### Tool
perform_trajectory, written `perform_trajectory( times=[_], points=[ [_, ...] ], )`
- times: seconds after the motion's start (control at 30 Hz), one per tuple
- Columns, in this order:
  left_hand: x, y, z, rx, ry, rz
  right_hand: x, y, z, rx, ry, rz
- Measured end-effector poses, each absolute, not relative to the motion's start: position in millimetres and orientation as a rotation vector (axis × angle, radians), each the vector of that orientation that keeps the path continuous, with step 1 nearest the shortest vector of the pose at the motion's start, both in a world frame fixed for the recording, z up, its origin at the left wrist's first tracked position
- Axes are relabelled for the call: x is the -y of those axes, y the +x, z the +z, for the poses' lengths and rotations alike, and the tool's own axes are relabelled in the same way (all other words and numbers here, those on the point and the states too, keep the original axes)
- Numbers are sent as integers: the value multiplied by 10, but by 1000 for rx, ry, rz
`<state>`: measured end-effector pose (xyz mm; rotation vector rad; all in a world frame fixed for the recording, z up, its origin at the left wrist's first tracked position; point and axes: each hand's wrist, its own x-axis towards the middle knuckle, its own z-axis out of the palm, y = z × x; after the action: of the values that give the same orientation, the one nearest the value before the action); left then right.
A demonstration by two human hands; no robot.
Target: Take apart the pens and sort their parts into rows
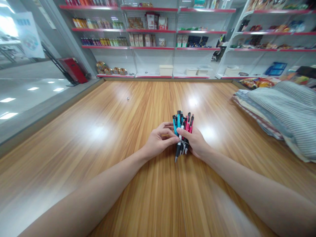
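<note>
A bundle of click pens (pixel 178 119), with teal, white and pink-red barrels and black parts, is held over the middle of the wooden table, tips pointing down toward me. My right hand (pixel 197 140) wraps the bundle from the right, its thumb across the front. Around the lower part of the pens runs a thin greyish tie (pixel 184 142). My left hand (pixel 160 138) is at the left side of the bundle, thumb and fingers closed at the near end of this tie. Its exact kind is too small to tell, and some fingertips are hidden behind the pens.
The wooden table (pixel 128 131) has a raised edge. Folded striped cloths (pixel 278 112) lie on the right, with colourful snack packets (pixel 261 82) behind them. A tiny shiny object (pixel 127 98) rests far left. Stocked shelves (pixel 150 31) stand beyond.
</note>
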<state>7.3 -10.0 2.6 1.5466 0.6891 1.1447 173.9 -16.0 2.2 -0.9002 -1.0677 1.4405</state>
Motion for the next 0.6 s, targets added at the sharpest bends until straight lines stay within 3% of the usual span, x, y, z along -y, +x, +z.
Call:
perform_trajectory(
  times=[0.6],
  points=[
    [195, 105, 19, -628, 2174, 1013, 46, 1713, -62, 864, -1018, 1089]
  ],
)
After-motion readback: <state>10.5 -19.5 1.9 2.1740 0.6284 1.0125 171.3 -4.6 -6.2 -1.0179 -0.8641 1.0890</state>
